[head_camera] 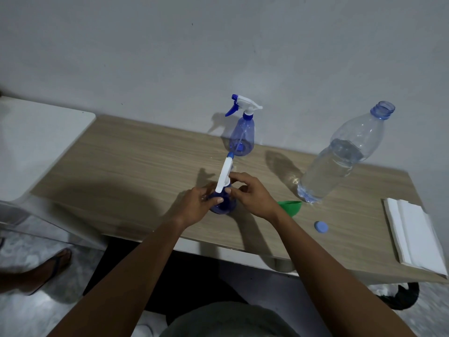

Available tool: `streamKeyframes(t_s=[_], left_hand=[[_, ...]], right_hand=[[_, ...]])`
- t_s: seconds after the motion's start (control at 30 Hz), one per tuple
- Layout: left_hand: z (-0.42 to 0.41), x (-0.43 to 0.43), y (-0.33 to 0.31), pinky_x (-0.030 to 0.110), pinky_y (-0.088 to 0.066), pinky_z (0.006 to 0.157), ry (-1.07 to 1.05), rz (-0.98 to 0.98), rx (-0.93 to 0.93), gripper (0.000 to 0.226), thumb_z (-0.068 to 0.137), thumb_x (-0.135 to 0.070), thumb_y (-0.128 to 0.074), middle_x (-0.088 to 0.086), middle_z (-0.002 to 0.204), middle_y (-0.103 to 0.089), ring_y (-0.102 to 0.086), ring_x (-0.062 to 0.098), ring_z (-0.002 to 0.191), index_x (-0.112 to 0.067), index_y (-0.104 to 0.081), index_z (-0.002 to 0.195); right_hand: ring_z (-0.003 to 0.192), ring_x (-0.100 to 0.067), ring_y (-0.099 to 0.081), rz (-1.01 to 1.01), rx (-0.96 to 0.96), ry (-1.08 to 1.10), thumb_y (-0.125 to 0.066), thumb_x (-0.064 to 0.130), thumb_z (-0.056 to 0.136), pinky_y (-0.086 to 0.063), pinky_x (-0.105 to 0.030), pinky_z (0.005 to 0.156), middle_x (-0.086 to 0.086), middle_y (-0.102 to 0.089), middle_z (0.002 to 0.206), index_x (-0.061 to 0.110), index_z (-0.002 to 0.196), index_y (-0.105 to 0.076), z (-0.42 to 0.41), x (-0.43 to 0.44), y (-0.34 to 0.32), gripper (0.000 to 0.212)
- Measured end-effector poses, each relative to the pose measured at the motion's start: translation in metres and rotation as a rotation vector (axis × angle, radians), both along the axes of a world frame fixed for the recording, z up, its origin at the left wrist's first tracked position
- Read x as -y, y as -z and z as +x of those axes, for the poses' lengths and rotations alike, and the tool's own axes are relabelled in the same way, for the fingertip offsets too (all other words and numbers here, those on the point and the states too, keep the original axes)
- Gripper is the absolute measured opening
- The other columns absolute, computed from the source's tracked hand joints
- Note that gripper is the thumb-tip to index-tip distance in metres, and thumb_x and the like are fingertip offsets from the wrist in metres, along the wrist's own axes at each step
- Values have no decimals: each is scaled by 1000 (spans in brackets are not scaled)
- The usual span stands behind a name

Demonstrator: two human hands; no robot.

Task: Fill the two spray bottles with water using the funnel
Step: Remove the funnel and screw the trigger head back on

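A blue spray bottle (224,205) stands near the table's front edge. My left hand (198,203) grips its body. My right hand (250,190) holds the collar of its white spray head (224,175), which sits on the bottle's neck. A second blue spray bottle (240,136) with its head on stands upright by the wall. A green funnel (290,207) lies on the table just right of my right wrist. To the right stands a large clear water bottle (340,159), uncapped and about half full.
A blue cap (321,226) lies near the front edge. Folded white cloths (413,237) rest at the table's right end. A white surface (36,147) adjoins the wooden table (136,166) on the left. Someone's sandalled foot (48,266) is on the floor, lower left.
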State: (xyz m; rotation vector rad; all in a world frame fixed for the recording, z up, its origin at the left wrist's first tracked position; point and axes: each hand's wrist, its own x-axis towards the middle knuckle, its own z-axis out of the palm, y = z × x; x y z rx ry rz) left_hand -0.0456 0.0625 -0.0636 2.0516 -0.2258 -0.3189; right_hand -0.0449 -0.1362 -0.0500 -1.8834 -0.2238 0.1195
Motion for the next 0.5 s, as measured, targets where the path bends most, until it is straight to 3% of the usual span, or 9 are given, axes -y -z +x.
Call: streamKeyframes(t_s=[0.13,0.2,0.3,0.37,0.5], left_hand=[[0,0,-2,2,-42,68,-11,19,0,34,89,-18,-74,-21,81,-71,-63,-18,75,-23,-70,123],[-1,0,-2,2,-42,67,-8,27,9,32,89,-16,-73,-19,82,-71,-63,-17,75,-22,-70,121],[-1,0,-3,6,-43,67,-4,37,23,30,89,-12,-73,-11,85,-72,-63,-17,73,-18,-72,118],[-2,1,-4,3,-41,65,-12,31,19,30,89,-12,-73,-10,84,-71,-62,-19,72,-16,-72,118],[-3,2,-2,1,-41,65,-24,11,15,34,89,-16,-74,-12,84,-70,-61,-21,72,-18,-70,123]], right_hand=[[83,-11,-63,42,-46,55,-76,9,87,-52,-31,74,-3,-67,104,22,109,-68,0,-5,1,27],[80,-11,-63,69,-49,111,-79,13,82,-52,-30,72,4,-66,97,17,104,-64,-3,-13,3,27],[73,-15,-65,90,-64,186,-85,28,72,-56,-39,71,10,-66,96,19,99,-61,-6,-20,6,37],[83,-16,-67,92,-40,184,-87,28,69,-57,-42,73,7,-67,97,19,98,-63,-6,-16,6,39],[100,-16,-67,127,-44,109,-80,3,82,-59,-34,76,-4,-71,104,9,103,-68,-6,1,4,25]])
